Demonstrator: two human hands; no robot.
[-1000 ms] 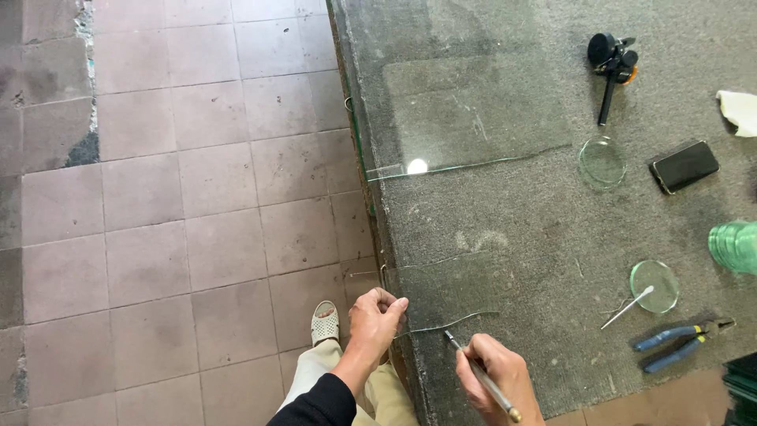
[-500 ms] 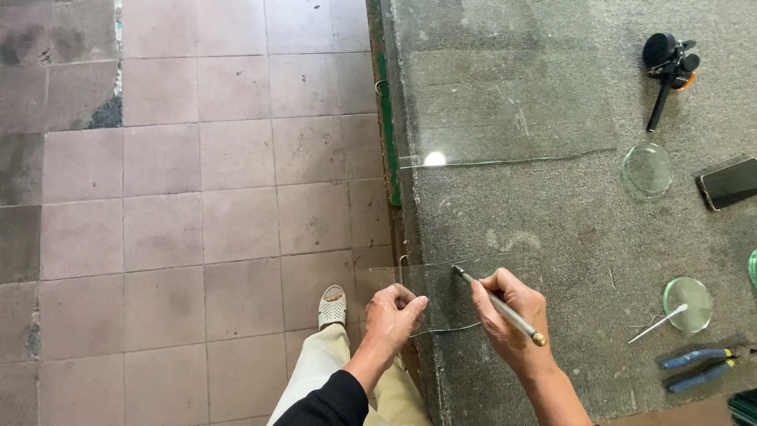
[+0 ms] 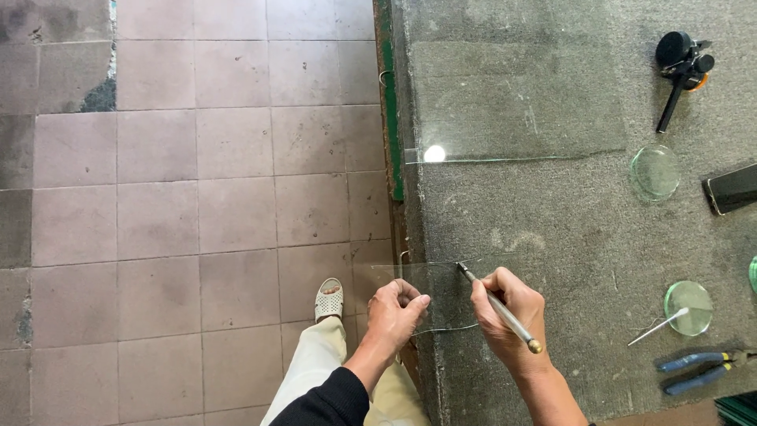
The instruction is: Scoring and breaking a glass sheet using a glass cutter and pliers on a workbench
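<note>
A small clear glass piece lies at the left edge of a grey felt-covered table, partly overhanging it. My left hand pinches the overhanging edge of that glass. My right hand holds a slim metal glass cutter like a pen, its tip resting on the glass near the upper edge. A large clear glass sheet lies farther up the table.
Two round glass discs lie to the right, one with a thin rod on it. A black circle-cutting tool, a dark phone and blue-handled pliers sit along the right side. Tiled floor lies left.
My right hand has moved up from the table's near edge onto the small glass with the cutter. My left hand now grips the glass edge. The camera has shifted left.
</note>
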